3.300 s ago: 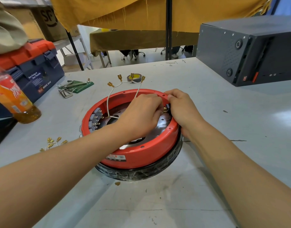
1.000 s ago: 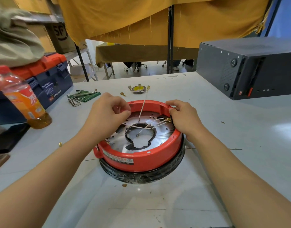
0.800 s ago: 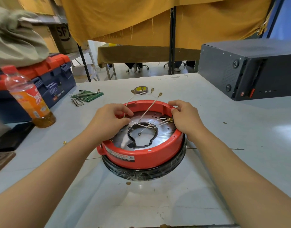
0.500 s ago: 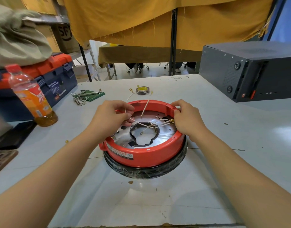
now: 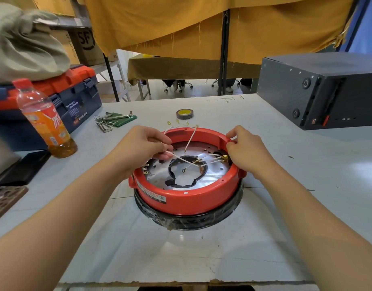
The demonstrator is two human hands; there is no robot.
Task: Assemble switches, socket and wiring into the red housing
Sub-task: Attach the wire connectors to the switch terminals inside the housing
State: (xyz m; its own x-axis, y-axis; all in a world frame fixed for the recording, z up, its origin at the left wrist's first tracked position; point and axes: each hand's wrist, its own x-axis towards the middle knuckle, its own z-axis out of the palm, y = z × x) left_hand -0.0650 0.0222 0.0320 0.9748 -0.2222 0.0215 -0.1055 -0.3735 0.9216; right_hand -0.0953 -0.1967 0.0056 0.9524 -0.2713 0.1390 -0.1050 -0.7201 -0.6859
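Note:
The round red housing (image 5: 187, 201) sits upside down on a black plastic-wrapped base in the middle of the table, its silver inner plate facing up. White wires (image 5: 190, 162) with brass terminals cross the plate; some ends hang over the far rim. My left hand (image 5: 142, 149) pinches a bundle of these wires at the left inner rim. Beneath it, switch terminals (image 5: 145, 169) show on the left wall. My right hand (image 5: 247, 150) grips the right rim, fingers curled over the edge next to wire terminals plugged in there.
An orange drink bottle (image 5: 45, 120) and a blue and red toolbox (image 5: 55, 99) stand at the left. Hex keys on a green pouch (image 5: 113, 120) and a tape roll (image 5: 184, 113) lie behind the housing. A dark grey box (image 5: 319, 89) fills the right rear.
My left hand left the spot beside my right hand, crossed to the left rim and gathered the white wires. The view pulled back. My right hand stayed on the right rim.

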